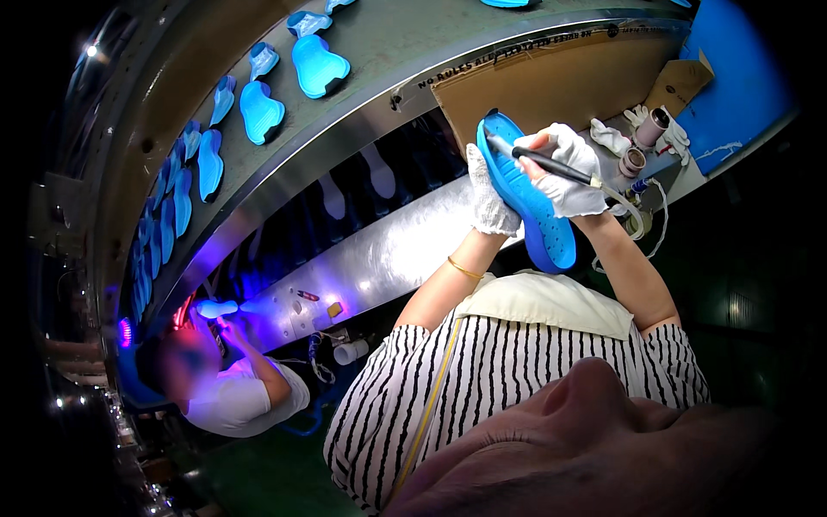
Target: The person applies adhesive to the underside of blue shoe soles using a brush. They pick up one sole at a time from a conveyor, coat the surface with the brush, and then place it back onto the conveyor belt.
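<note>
Left hand: the left hand (491,200), in a white knit glove, is closed along the edge of the blue shoe sole (532,205), held up before the cardboard sheet (551,86).
Right hand: the right hand (568,171), gloved, is closed around a thin black brush (543,164), its tip laid on the sole's upper end.
Risk: the sole could be let slip, since only one edge is gripped; brush strokes could be carried over the rim.
Materials: the sole is smooth, moulded and foot-shaped; the bench (388,250) is brushed metal.

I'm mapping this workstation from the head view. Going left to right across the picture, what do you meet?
Co-worker in a white shirt → blue shoe soles on the belt → gloved left hand → blue sole held up → right hand gripping a dark pen-like tool → two small tubes by the cardboard.
</note>
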Demonstrator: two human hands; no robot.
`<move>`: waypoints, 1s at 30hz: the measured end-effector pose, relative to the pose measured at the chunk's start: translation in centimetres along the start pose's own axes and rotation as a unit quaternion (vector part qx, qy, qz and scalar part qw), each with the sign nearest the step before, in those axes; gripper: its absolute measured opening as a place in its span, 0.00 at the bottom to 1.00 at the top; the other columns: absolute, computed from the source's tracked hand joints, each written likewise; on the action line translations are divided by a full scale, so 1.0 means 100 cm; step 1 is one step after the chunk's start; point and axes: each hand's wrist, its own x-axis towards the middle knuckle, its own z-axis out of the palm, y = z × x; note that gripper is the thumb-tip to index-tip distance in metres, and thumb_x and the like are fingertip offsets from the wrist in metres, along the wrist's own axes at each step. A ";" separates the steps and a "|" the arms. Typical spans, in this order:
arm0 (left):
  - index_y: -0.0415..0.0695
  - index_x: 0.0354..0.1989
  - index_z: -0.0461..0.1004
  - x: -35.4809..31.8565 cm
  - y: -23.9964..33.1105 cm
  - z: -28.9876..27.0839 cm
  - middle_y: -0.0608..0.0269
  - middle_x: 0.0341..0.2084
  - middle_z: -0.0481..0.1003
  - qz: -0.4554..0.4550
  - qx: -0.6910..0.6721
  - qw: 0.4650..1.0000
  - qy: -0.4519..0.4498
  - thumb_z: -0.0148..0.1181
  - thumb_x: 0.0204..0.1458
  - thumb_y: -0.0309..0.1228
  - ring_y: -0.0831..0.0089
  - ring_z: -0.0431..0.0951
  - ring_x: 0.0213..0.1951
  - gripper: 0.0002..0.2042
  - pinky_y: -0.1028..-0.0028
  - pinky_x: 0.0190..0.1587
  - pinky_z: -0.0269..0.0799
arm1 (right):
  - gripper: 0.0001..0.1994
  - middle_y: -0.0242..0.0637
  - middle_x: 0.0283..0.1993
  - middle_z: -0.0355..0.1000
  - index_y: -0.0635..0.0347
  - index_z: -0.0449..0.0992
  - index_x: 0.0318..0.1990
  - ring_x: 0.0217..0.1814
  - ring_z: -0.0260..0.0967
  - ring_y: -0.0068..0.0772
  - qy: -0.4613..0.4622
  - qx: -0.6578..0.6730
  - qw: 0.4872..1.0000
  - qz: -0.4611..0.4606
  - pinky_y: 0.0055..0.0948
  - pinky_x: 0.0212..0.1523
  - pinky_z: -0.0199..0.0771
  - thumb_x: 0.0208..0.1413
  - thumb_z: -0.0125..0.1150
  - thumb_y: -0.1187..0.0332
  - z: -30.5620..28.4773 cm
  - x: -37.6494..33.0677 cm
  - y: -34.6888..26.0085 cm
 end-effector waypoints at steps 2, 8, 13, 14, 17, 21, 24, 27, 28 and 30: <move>0.44 0.49 0.69 -0.008 0.002 -0.005 0.57 0.44 0.73 -0.026 -0.044 0.999 0.006 0.42 0.50 0.67 0.64 0.74 0.43 0.36 0.66 0.48 0.73 | 0.08 0.34 0.30 0.73 0.63 0.69 0.35 0.30 0.71 0.18 -0.023 0.153 0.986 0.066 0.18 0.32 0.73 0.49 0.60 0.80 -0.003 -0.003 -0.007; 0.39 0.55 0.64 -0.008 0.010 0.002 0.49 0.48 0.71 -0.015 0.027 0.997 0.072 0.43 0.48 0.68 0.59 0.74 0.47 0.42 0.63 0.52 0.71 | 0.10 0.35 0.30 0.73 0.63 0.71 0.37 0.30 0.71 0.20 -0.031 0.005 0.997 -0.077 0.19 0.33 0.72 0.46 0.61 0.81 -0.006 -0.016 0.000; 0.39 0.58 0.61 -0.011 0.026 -0.006 0.45 0.51 0.68 -0.031 0.036 0.999 0.026 0.39 0.46 0.71 0.52 0.72 0.50 0.45 0.57 0.53 0.70 | 0.09 0.36 0.31 0.74 0.63 0.73 0.34 0.29 0.73 0.24 -0.088 -0.009 0.995 0.048 0.22 0.31 0.72 0.43 0.64 0.79 -0.011 -0.026 -0.010; 0.39 0.59 0.61 -0.010 0.028 -0.006 0.45 0.52 0.68 -0.036 0.037 0.998 0.026 0.38 0.46 0.71 0.52 0.72 0.50 0.46 0.57 0.53 0.70 | 0.09 0.36 0.31 0.74 0.63 0.73 0.34 0.29 0.73 0.24 -0.083 -0.019 0.996 0.003 0.22 0.31 0.72 0.43 0.64 0.79 -0.010 -0.028 -0.009; 0.38 0.59 0.61 -0.012 0.032 -0.002 0.44 0.52 0.68 -0.045 0.035 0.998 0.018 0.38 0.47 0.71 0.52 0.72 0.51 0.46 0.56 0.54 0.69 | 0.08 0.35 0.30 0.73 0.64 0.73 0.33 0.27 0.71 0.23 -0.083 0.027 0.996 -0.024 0.22 0.32 0.72 0.43 0.63 0.80 -0.003 -0.042 -0.006; 0.39 0.58 0.62 -0.026 0.033 -0.005 0.45 0.51 0.69 -0.096 0.023 0.995 0.017 0.36 0.45 0.73 0.52 0.72 0.50 0.47 0.55 0.53 0.69 | 0.07 0.34 0.28 0.74 0.62 0.74 0.33 0.29 0.70 0.20 -0.118 0.039 0.988 0.095 0.21 0.32 0.71 0.44 0.64 0.78 -0.017 -0.054 0.001; 0.41 0.57 0.62 -0.052 0.018 -0.006 0.52 0.46 0.71 -0.145 0.017 0.989 -0.008 0.37 0.48 0.70 0.61 0.74 0.46 0.43 0.59 0.51 0.72 | 0.05 0.35 0.30 0.76 0.63 0.75 0.31 0.29 0.71 0.20 -0.060 0.075 0.989 0.110 0.21 0.33 0.72 0.47 0.64 0.76 -0.030 -0.059 0.002; 0.44 0.60 0.59 -0.061 -0.003 -0.034 0.56 0.51 0.69 -0.138 0.202 0.969 0.043 0.38 0.49 0.68 0.64 0.71 0.50 0.41 0.64 0.53 0.70 | 0.06 0.38 0.34 0.76 0.63 0.73 0.34 0.33 0.71 0.21 -0.096 -0.004 0.995 0.035 0.23 0.36 0.72 0.48 0.62 0.78 -0.034 -0.064 0.000; 0.44 0.60 0.59 -0.059 -0.006 -0.041 0.56 0.51 0.68 -0.128 0.208 0.968 0.060 0.38 0.49 0.67 0.65 0.71 0.50 0.40 0.65 0.53 0.70 | 0.06 0.37 0.35 0.76 0.63 0.73 0.34 0.34 0.71 0.21 -0.102 0.042 0.993 0.038 0.22 0.37 0.71 0.48 0.62 0.78 -0.030 -0.067 -0.003; 0.45 0.60 0.59 -0.049 -0.005 -0.042 0.56 0.53 0.68 -0.126 0.149 0.978 0.074 0.37 0.48 0.68 0.64 0.71 0.51 0.41 0.64 0.53 0.70 | 0.05 0.36 0.36 0.75 0.63 0.72 0.34 0.36 0.70 0.20 -0.108 0.101 0.983 0.105 0.22 0.39 0.70 0.50 0.61 0.78 -0.029 -0.071 -0.002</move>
